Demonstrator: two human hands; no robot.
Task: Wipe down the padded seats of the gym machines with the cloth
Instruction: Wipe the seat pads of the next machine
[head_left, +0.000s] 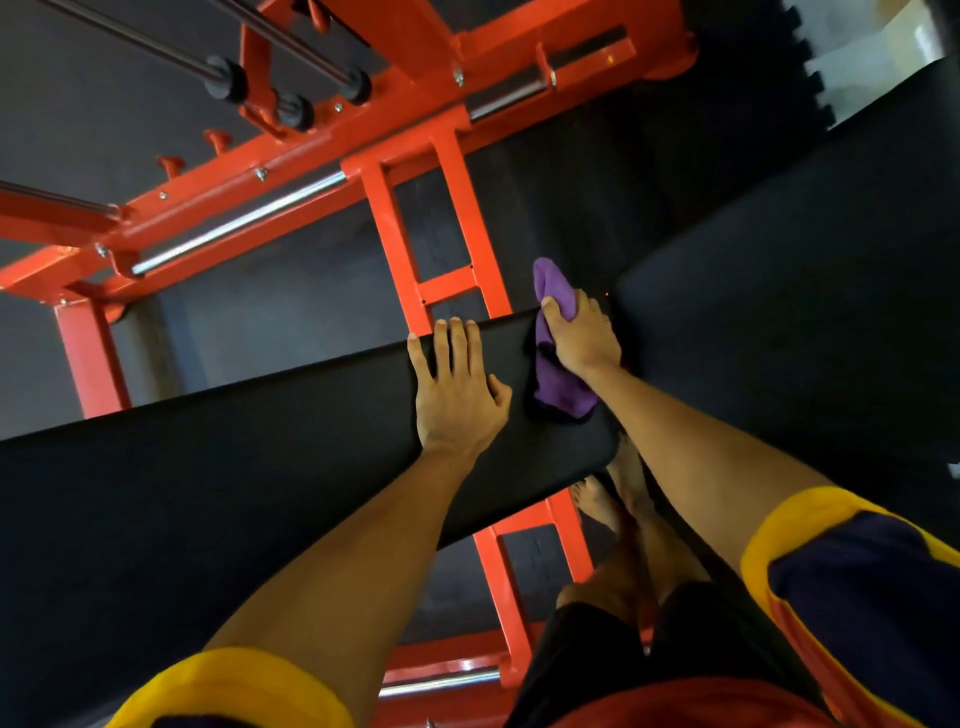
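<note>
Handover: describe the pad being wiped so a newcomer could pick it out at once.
Find the orange steel machine frame. Over it, the long narrow black pad runs from lower left to centre. Unlike the wider black pad to its right, it has the left hand flat on it and the right hand gripping a purple cloth at its end.

Cannot see the middle of the purple cloth (562, 388), covered by the right hand (579, 338). Cannot follow the padded seat (260, 457) past the left edge, nor the 2nd pad (805, 312) past the right. Glimpsed only partly beneath the seat: 2 bare feet (597, 506).
</note>
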